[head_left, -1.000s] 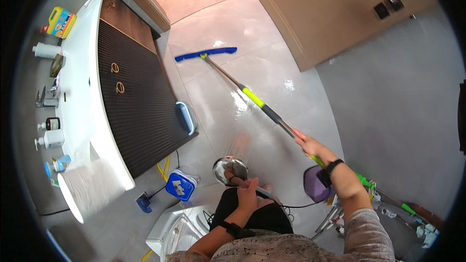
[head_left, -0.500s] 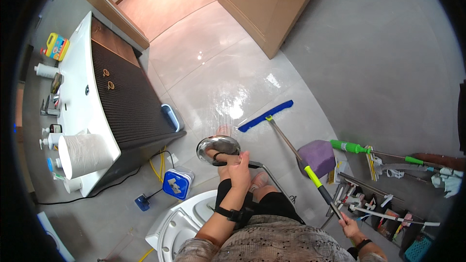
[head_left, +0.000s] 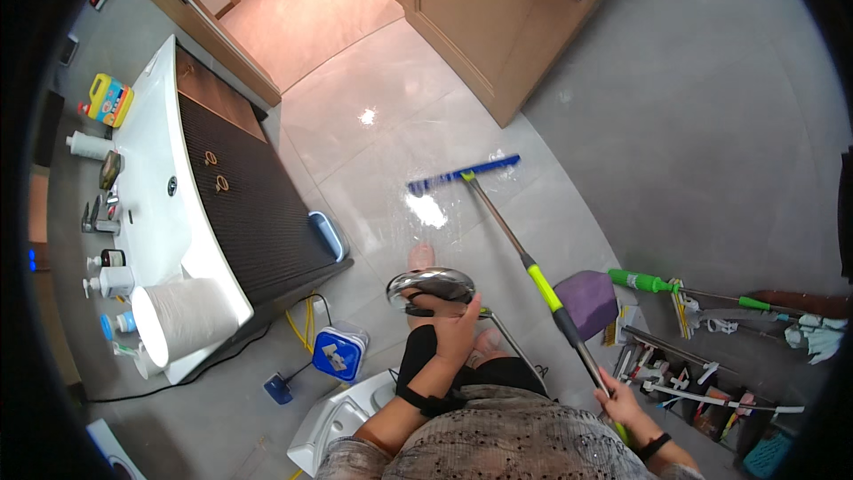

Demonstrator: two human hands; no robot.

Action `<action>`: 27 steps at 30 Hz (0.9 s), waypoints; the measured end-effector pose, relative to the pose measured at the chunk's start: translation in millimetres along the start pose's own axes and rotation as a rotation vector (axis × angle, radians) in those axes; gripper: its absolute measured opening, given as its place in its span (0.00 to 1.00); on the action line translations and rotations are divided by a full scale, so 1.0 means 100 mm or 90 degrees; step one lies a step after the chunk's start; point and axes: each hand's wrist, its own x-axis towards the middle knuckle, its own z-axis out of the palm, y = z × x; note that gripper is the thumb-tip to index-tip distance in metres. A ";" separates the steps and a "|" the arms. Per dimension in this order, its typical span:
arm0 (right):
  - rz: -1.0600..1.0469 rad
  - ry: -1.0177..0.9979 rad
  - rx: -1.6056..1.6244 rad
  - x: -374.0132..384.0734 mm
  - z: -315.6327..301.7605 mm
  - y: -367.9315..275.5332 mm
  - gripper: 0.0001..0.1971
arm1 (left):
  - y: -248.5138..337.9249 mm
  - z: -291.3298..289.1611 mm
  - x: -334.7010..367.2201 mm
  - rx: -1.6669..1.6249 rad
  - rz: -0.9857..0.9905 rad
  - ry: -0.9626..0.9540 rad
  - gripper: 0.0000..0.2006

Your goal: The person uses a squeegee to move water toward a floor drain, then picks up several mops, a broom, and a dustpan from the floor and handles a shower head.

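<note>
My left hand (head_left: 457, 335) is wrapped round a chrome shower head (head_left: 432, 286), held low in front of me over my legs. Fine streaks of water show beyond its rim. My right hand (head_left: 620, 402), at the lower right, grips the pole of a floor squeegee (head_left: 503, 220) with a yellow-green and black handle. At its far end the blue blade (head_left: 496, 166) rests on the wet grey floor (head_left: 373, 156), beyond my bare foot. The shower hose is partly hidden behind my left hand and legs.
On the left stands a dark ribbed vanity (head_left: 240, 200) with a white basin top carrying bottles and a paper roll (head_left: 195, 324). A blue-lidded tub (head_left: 338, 354) sits near my left. A purple stool (head_left: 586, 302) and green-handled mop (head_left: 641, 281) are right. The wooden door (head_left: 489, 18) stands ajar.
The squeegee blade has moved farther away and slightly left across the floor, with my right hand going forward and left. The shower head sits farther right and a little lower in view.
</note>
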 end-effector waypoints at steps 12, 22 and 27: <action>-0.227 0.002 -0.142 3.31 0.41 -3.39 0.22 | -0.28 0.03 0.86 -0.128 -0.193 0.001 0.14; -0.166 0.089 -0.141 3.14 0.41 -2.38 0.23 | -0.02 -0.02 0.98 -0.177 -0.373 -0.057 0.14; -0.165 0.139 -0.090 1.97 0.56 -1.01 0.24 | -0.35 0.03 1.02 -0.097 -0.348 -0.081 0.12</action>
